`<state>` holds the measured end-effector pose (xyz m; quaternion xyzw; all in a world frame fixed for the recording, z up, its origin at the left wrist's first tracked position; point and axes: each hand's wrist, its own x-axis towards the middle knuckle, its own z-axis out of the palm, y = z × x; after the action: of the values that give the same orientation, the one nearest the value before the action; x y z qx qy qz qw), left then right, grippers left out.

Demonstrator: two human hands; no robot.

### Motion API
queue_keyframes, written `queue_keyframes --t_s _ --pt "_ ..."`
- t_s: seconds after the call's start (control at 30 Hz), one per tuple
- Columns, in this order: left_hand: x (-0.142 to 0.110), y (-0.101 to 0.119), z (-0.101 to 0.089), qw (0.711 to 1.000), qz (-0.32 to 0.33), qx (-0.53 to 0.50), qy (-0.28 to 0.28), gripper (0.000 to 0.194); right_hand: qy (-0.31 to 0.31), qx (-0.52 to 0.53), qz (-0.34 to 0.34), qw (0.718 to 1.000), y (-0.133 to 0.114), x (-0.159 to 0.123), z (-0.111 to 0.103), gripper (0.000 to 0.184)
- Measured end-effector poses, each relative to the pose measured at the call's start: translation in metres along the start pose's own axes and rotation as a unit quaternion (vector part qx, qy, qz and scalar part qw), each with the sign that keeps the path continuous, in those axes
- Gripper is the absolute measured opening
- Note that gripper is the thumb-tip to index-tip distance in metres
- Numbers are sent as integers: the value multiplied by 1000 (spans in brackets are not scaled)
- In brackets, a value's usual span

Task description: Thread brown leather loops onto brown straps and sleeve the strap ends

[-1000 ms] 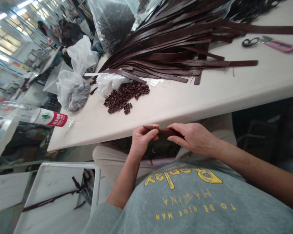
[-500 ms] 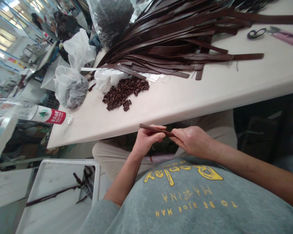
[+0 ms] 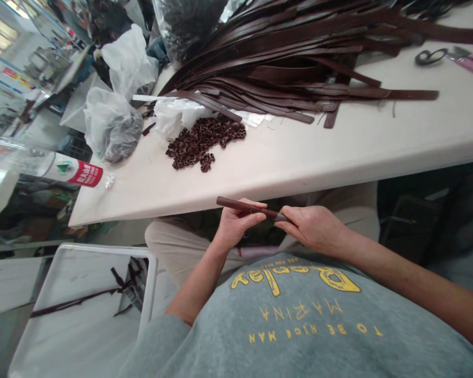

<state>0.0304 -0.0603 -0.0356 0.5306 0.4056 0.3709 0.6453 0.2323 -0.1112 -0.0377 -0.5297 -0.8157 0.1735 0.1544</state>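
Observation:
A dark brown leather strap (image 3: 234, 203) is stretched between my two hands, just off the table's near edge and over my lap. My left hand (image 3: 236, 224) pinches it with thumb and fingers, and one end sticks out past that hand to the left. A small loop or fold seems to sit round the strap by my left thumb, too small to make out. My right hand (image 3: 319, 226) is closed on the strap's other end, where a greyish side shows; the rest is hidden in the fist.
On the white table (image 3: 284, 157) lie a heap of small brown leather loops (image 3: 205, 139), a pile of brown straps (image 3: 276, 68) and thread snips (image 3: 465, 58). Plastic bags (image 3: 114, 123) and a water bottle (image 3: 63, 168) are at left. A white-rimmed tray (image 3: 152, 283) holds strap scraps below.
The strap has turned slightly, showing its broad face and a greyish part near my right hand. Both hands keep their hold. The view has shifted a little.

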Motion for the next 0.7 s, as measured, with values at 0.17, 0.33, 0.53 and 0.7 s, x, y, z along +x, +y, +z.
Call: queue_keyframes --t_s 0.17,0.33,0.53,0.7 --pt "-6 -1 8 999 -12 4 -39 20 -16 29 -2 999 -8 6 1 25" --pt "-2 0 -21 998 -18 -58 14 24 -76 145 23 986 15 -13 -14 31" --pt "-15 -12 -29 977 -19 -187 100 42 -102 233 37 966 31 -23 -13 31" --pt "-39 -16 2 992 0 -121 28 40 -66 205 -23 976 7 4 1 26"
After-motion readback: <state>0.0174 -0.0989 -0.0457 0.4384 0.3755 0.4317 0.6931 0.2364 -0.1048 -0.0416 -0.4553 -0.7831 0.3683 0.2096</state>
